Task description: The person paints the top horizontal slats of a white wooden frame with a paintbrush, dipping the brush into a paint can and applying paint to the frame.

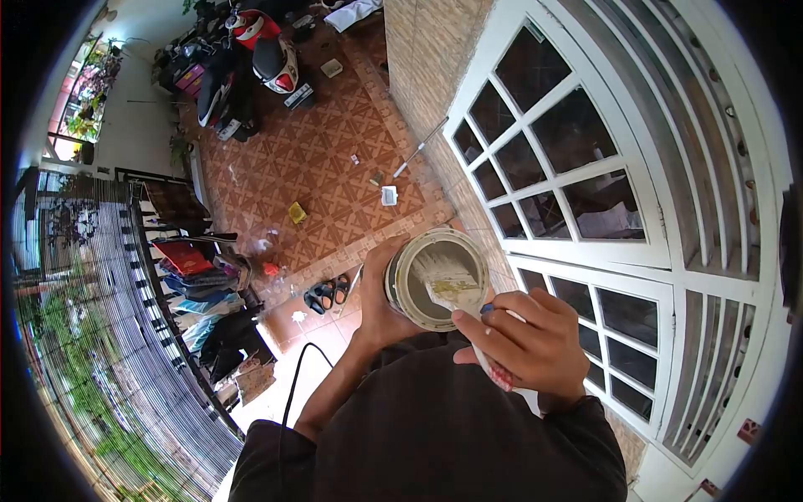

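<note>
My left hand [379,283] is wrapped round the side of an open paint can [403,299], which I hold up in front of my chest. A smeared coat lines the can's rim, and pale paint shows inside. In my right hand [535,347] is a paintbrush [454,290], gripped by its handle with the fingers curled round it. The brush's bristles are caked with whitish and yellowish paint and overlap the can's mouth. The handle's end, with red marks on it, sticks out below my fingers.
White-framed glass doors [556,159] stand close on my right. On the tiled floor lie a white tray [389,196], a yellow container [297,212], a long-handled tool [418,149] and black sandals [327,294]. Motorbikes [276,67] are parked farther back. A clothes-laden rack [196,284] is at left.
</note>
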A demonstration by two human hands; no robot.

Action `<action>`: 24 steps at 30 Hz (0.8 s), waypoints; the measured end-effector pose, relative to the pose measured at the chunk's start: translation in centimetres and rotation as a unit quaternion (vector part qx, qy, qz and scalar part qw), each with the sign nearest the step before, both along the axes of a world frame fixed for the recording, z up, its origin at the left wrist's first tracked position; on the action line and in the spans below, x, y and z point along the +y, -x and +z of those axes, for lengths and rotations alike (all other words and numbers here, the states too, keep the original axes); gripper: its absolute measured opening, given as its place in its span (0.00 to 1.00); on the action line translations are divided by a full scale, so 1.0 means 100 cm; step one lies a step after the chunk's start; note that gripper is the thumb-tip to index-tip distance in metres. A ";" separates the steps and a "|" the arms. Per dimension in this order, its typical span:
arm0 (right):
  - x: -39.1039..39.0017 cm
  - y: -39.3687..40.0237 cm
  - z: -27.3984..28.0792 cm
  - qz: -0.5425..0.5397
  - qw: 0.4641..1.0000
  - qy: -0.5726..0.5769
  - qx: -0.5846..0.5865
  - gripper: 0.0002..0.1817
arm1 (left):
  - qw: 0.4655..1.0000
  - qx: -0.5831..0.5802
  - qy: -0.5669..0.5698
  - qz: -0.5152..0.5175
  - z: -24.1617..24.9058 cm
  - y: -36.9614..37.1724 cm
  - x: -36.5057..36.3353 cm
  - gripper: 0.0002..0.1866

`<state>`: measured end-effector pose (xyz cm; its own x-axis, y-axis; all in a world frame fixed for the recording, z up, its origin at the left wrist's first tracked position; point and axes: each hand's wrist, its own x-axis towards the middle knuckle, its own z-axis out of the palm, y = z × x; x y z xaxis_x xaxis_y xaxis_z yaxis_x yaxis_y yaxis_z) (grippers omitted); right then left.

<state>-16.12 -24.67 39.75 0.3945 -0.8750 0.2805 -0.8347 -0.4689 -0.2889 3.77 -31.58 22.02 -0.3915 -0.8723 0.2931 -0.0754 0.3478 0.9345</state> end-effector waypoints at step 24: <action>-0.001 0.008 -0.010 0.027 0.996 -0.012 -0.089 0.26 | 1.000 0.018 0.008 -0.003 0.001 0.008 0.008 0.60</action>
<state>-16.90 -24.82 38.70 0.3869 -0.8609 0.3303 -0.7425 -0.5033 -0.4420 2.93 -30.81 22.13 -0.3863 -0.8647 0.3211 -0.0400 0.3635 0.9307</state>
